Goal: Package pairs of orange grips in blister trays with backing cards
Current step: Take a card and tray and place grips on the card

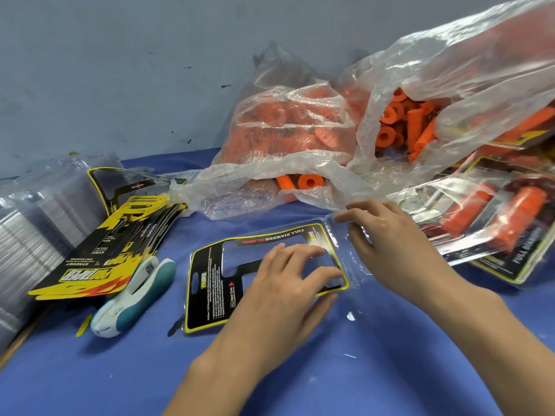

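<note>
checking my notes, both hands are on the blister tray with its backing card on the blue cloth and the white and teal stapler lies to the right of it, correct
Not quite. In the head view the stapler lies to the left of the blister tray, not the right. The rest holds: the left hand and right hand are both on the tray with its backing card on the blue cloth.

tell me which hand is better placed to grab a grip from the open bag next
Right, probably. The right hand sits at the blister tray's far edge, just below the open bag of grips. The left hand rests on the backing card.
</note>
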